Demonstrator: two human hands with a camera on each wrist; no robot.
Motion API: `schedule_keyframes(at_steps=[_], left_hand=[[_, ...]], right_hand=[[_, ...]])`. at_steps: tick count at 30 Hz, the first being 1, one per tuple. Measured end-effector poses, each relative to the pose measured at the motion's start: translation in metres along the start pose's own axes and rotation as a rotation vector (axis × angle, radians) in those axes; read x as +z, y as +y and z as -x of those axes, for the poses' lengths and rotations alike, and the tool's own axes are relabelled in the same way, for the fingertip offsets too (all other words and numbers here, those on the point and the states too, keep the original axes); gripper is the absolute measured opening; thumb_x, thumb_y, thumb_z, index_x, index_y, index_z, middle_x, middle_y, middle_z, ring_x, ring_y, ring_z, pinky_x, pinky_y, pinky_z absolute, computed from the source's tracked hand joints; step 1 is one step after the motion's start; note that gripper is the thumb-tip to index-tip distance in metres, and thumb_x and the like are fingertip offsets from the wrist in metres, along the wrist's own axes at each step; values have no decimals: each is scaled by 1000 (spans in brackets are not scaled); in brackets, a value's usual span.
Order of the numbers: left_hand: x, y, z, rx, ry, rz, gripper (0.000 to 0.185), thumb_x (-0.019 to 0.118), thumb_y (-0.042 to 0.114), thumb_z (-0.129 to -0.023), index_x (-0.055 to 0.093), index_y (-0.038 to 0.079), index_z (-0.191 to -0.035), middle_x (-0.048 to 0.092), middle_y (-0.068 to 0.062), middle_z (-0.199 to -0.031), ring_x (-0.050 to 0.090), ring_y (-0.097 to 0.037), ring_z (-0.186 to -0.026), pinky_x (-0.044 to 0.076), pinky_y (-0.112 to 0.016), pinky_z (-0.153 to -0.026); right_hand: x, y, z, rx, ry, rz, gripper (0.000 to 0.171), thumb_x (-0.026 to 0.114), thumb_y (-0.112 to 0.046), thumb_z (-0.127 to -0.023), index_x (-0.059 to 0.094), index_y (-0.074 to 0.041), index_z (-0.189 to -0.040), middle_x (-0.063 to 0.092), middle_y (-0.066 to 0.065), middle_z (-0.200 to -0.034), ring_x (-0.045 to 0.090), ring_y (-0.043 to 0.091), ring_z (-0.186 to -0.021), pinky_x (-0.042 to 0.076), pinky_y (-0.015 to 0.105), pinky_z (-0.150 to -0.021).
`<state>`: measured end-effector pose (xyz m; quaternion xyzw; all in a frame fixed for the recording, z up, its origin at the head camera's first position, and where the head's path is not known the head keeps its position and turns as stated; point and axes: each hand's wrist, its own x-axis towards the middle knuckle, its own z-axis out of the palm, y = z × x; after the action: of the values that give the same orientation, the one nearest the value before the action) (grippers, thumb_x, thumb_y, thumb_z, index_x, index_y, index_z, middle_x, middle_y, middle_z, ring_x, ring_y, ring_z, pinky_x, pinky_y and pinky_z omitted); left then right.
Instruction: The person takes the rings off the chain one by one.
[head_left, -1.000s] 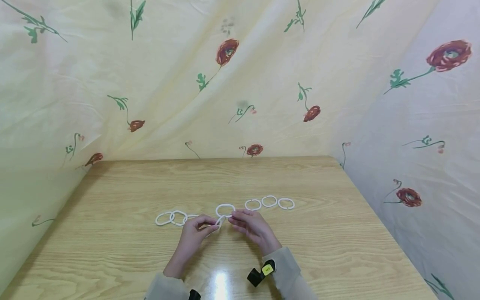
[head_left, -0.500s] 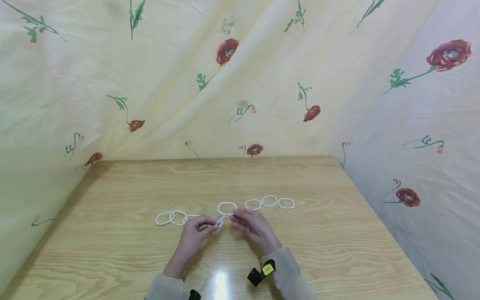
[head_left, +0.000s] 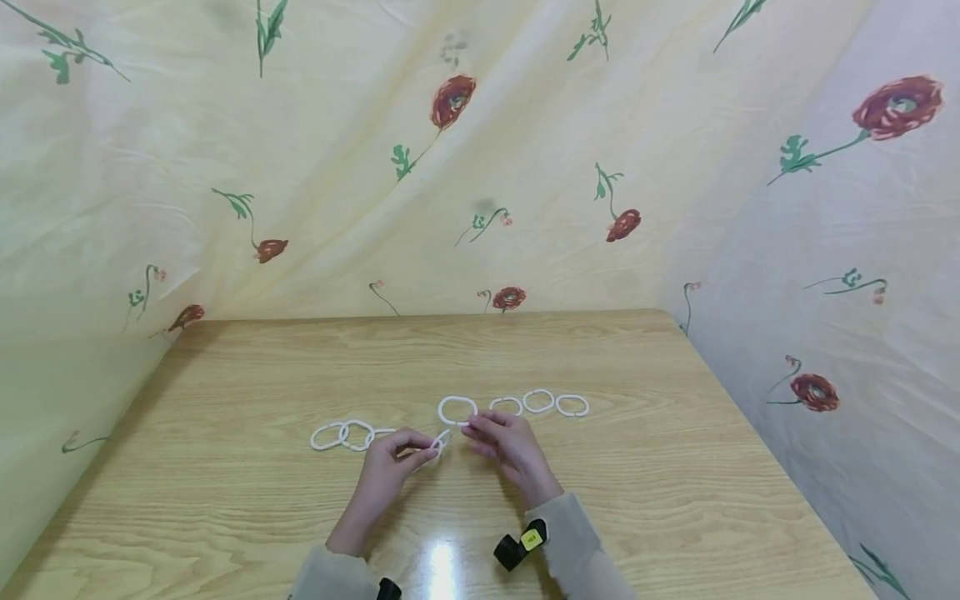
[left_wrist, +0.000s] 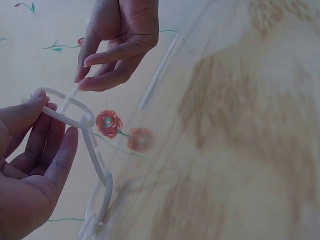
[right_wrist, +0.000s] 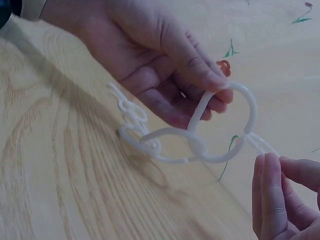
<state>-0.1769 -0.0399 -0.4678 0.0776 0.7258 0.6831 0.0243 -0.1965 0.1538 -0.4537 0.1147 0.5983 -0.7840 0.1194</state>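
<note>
Behind and beside the work, a pale yellow cloth printed with red flowers and green stems (head_left: 337, 150) is hanging as a backdrop, and a light wooden table with a wavy grain (head_left: 675, 467) is lying under everything. Near the table's middle, the person's left hand (head_left: 386, 471) is pinching the end link of a chain of white plastic oval links (head_left: 352, 435), thumb on top and fingers curled beneath; the right wrist view is showing this end link (right_wrist: 227, 120) lifted off the wood and standing open at a gap, with the rest of the chain trailing down to the table. The right hand (head_left: 506, 446), just beside the left, is pinching a separate white plastic oval link (head_left: 457, 410) between thumb and fingertips, and that link is touching the chain's end link; whether it is hooked through cannot be told. Farther to the person's right, three loose white plastic links (head_left: 540, 404) are lying flat in a row on the table, close together. At the right sleeve, a black wrist strap with a small yellow label (head_left: 522, 546) is showing.
</note>
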Motion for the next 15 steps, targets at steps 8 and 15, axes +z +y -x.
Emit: schedule_keyframes(at_steps=[8, 15], left_hand=[[0, -1, 0, 19, 13, -14, 7, 72, -6, -80, 71, -5, -88, 70, -19, -89, 64, -1, -82, 58, -17, -77], [0, 1, 0, 9, 11, -9, 7, 72, -4, -82, 71, -5, -89, 70, -18, -90, 63, -1, -82, 58, -17, -77]], right_hand=[[1, -1, -2, -4, 45, 25, 25, 61, -4, -93, 59, 8, -115, 72, -3, -82, 69, 7, -77, 59, 17, -64], [0, -1, -2, -13, 72, 39, 21, 63, -4, -92, 63, 5, -111, 73, -1, -82, 70, 8, -77, 58, 18, -63]])
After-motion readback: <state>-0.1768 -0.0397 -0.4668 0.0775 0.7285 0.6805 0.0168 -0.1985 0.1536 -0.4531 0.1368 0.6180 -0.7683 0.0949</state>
